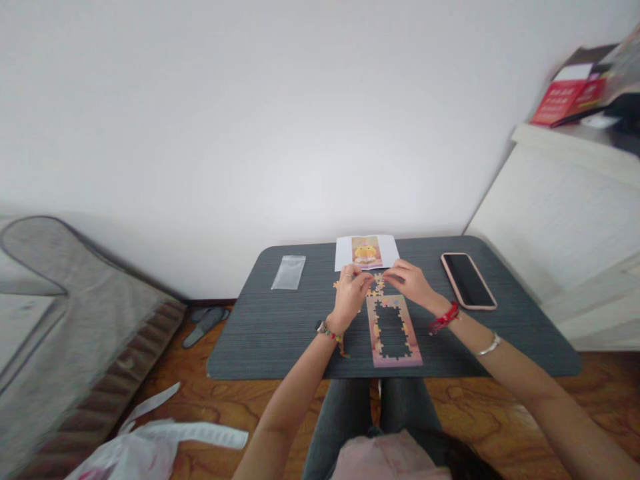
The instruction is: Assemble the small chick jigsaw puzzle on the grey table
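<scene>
My left hand (350,293) is closed in a pinch, its fingertips at a small cluster of puzzle pieces (379,283) just beyond the puzzle frame. From the other side my right hand (413,283) pinches at the same cluster, fingertips close to those of the left. Nearer to me lies the puzzle's joined border (413,347), a rectangle with a pink lower edge and the dark table showing through its middle. More loose pieces (337,285) lie beside and partly under my left hand. Behind the hands stands a creased white sheet (343,252) with a printed picture of a yellow figure.
The dark table (280,333) also carries a clear plastic bag (289,273) on the left and a phone (469,281) in a pink case on the right. A white cabinet (575,220) stands at the right, a grey-covered bed (75,333) at the left. Slippers (205,325) lie on the floor.
</scene>
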The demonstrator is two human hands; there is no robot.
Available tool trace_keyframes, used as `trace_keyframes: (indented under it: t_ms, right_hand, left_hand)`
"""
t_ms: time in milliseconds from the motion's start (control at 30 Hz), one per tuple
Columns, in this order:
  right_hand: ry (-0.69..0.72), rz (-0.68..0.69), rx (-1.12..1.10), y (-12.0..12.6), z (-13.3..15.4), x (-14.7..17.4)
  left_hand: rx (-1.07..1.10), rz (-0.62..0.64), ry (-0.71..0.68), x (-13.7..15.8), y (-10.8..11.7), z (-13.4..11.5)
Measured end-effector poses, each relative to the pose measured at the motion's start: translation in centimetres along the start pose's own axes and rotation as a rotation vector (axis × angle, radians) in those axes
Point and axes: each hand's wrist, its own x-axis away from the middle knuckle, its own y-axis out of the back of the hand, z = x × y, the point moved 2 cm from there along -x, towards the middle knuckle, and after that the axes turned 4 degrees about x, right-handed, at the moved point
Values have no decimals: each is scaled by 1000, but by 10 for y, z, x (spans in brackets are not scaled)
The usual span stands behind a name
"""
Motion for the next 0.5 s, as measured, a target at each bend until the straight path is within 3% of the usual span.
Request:
trace_keyframes:
  t_ms: [300, 500]
  right_hand:
    - [41, -13, 18, 2, 2, 1]
    - [58, 47, 12, 5, 7, 11]
  left_hand:
    - [11, -2, -53, 0, 1, -1]
    - [17, 147, -69, 4, 4, -3]
